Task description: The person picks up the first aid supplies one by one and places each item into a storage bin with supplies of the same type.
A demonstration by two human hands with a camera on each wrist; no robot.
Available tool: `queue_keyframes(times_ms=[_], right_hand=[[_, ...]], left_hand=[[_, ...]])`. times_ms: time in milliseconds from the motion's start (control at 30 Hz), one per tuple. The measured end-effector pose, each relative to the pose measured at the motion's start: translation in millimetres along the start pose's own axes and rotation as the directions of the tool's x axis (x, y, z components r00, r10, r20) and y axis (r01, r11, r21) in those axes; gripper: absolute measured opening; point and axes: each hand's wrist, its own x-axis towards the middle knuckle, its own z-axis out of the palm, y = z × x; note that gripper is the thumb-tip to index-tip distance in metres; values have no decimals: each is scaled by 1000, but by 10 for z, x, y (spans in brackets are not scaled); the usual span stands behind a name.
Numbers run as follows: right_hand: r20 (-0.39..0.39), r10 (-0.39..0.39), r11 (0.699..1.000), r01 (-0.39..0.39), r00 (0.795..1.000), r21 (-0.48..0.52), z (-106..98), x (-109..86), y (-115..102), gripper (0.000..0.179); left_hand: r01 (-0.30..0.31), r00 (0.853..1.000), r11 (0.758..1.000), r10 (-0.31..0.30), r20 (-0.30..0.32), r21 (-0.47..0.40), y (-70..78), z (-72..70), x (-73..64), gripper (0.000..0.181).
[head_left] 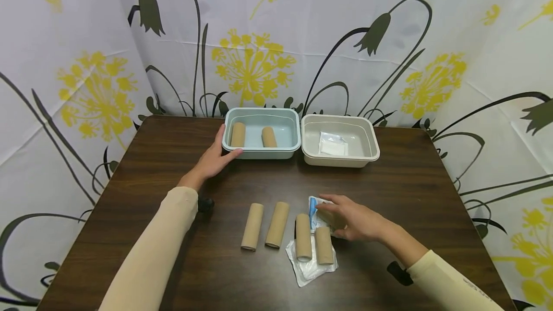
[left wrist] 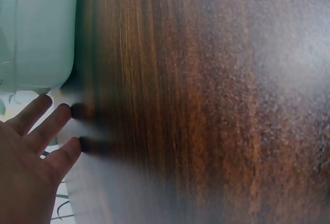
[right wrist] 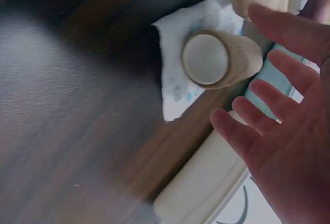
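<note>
My left hand (head_left: 211, 160) rests at the near left corner of a light blue bin (head_left: 268, 153), fingers straight along its side and thumb by the front rim. In the left wrist view its fingers (left wrist: 49, 128) are spread. My right hand (head_left: 358, 217) hovers with extended fingers around a cardboard tube (right wrist: 245, 61), partly hidden in the head view, that lies over a white and blue packet (head_left: 313, 205). Two more tubes, a longer one (head_left: 304, 237) and a shorter one (head_left: 324, 246), lie on another white packet (head_left: 304, 276). The blue bin holds two tubes (head_left: 238, 135).
Two cardboard tubes (head_left: 252, 227) lie side by side on the dark wood table (head_left: 207, 263), left of the packets. Right of the blue bin stands an off-white bin (head_left: 339, 161) with a white packet (head_left: 332, 145) inside. A flower-patterned curtain (head_left: 276, 13) hangs behind the table.
</note>
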Motion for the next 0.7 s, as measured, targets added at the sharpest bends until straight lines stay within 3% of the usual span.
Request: queue_keyframes(times_ms=[200, 400, 700], right_hand=[[-25, -1, 999, 0, 1000, -33, 96, -108, 61, 82], [-50, -3, 995, -2, 999, -103, 155, -98, 71, 79], [-58, -24, 994, 18, 998, -110, 186, -60, 91, 79]], left_hand=[[8, 1000, 1000, -8, 2, 3, 17, 7, 5, 98], [14, 1000, 1000, -14, 10, 3, 33, 10, 4, 99], [17, 1000, 1000, -17, 8, 1, 12, 3, -12, 98]])
